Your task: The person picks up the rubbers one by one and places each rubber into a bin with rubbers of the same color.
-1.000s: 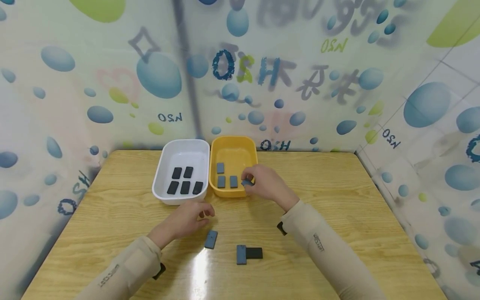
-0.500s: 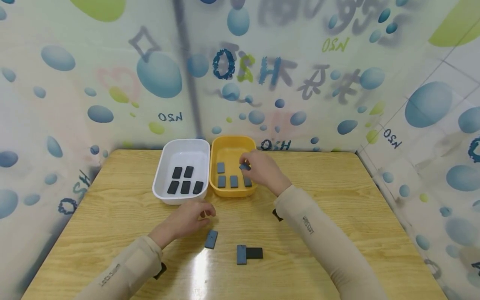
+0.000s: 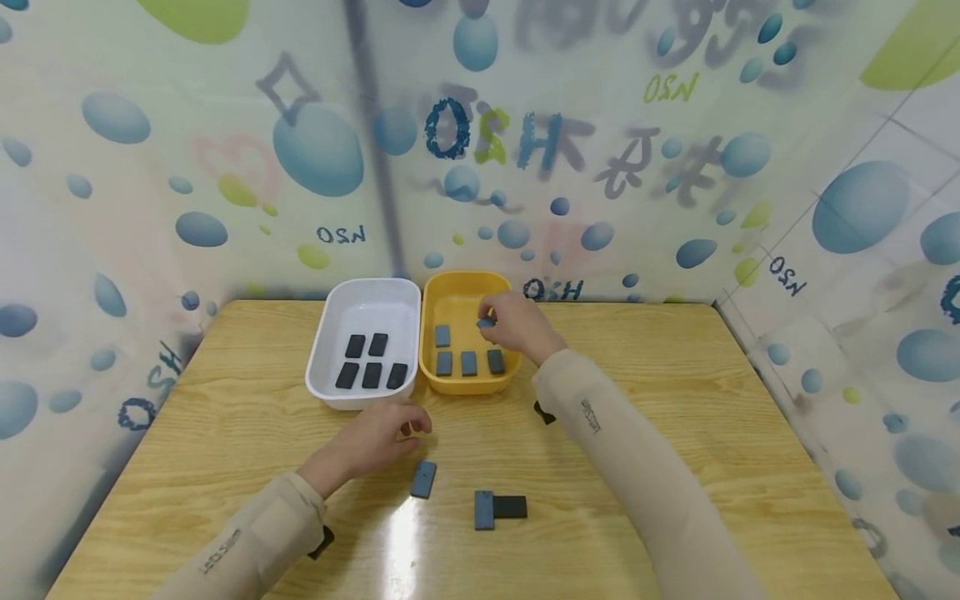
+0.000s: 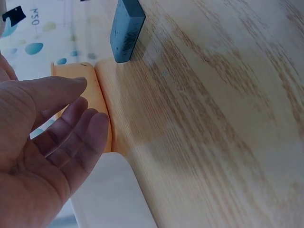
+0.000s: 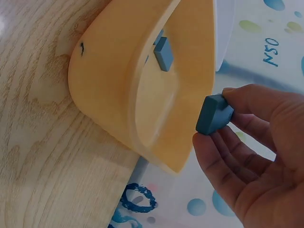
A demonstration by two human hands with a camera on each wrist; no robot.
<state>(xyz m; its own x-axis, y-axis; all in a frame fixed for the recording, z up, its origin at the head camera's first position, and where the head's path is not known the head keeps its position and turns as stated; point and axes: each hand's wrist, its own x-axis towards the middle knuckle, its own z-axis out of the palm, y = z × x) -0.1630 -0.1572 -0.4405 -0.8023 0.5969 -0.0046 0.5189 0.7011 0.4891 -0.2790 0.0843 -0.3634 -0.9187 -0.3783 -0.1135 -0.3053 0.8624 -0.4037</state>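
Observation:
My right hand pinches a small blue rectangular block between thumb and fingertips, above the right part of the yellow bin. Several similar blocks lie in that bin, among them a darker-looking one at the front right. My left hand hovers by the front of the white bin, fingers loosely curled and holding nothing. Nearest to it on the table is a blue block. In the left wrist view this block lies beyond the fingers.
Black blocks lie in two rows in the white bin, which stands beside the yellow one. Nearer the front of the wooden table, a blue block touches a black block. A patterned sheet rises behind.
A block my right hand held at the bin's front right now lies there. The hand has moved up and left, farther into the bin, with another block pinched. My left hand stays put.

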